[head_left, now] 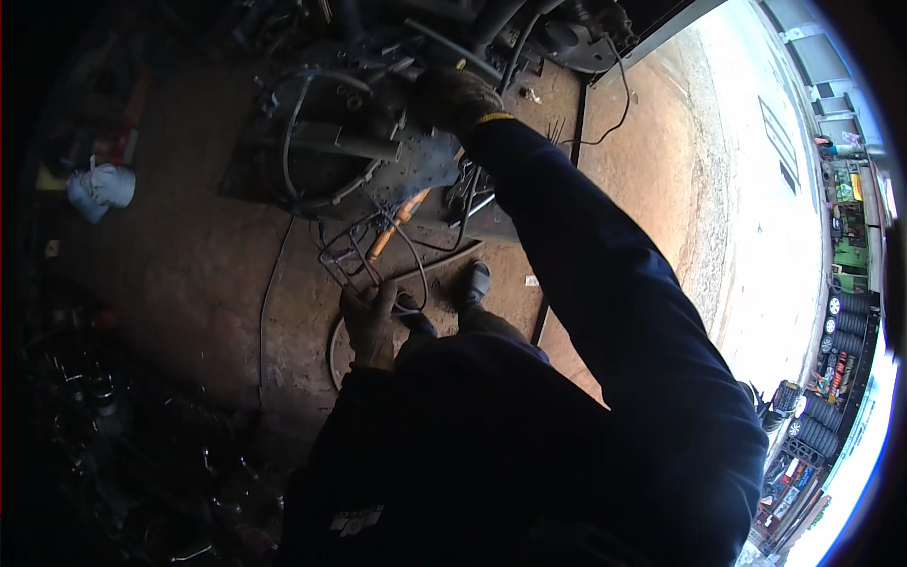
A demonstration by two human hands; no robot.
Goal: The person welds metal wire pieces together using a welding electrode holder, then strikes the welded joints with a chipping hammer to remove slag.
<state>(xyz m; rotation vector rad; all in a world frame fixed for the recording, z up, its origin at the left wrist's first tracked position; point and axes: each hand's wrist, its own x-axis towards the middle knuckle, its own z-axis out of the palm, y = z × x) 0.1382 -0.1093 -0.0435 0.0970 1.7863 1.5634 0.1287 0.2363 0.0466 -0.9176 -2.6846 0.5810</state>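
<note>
My left hand, in a dark work glove, is low at the near side of the workbench. Its fingers are closed on a frame of thin bent metal rod with a rounded loop. Stretched out over the bench, my right hand wears a dark glove with a yellow cuff edge. Shadow hides its fingers, and what they touch cannot be made out. Beside it on the dark metal benchtop lie a large metal ring and a short grey tube. An orange-handled tool hangs at the bench's near edge, behind the rod frame.
A cable runs over the brown floor on the left. Another cable loops down at the far right. A pale cloth bundle is at far left, dark metal parts at lower left. Tyres stand across the bright yard.
</note>
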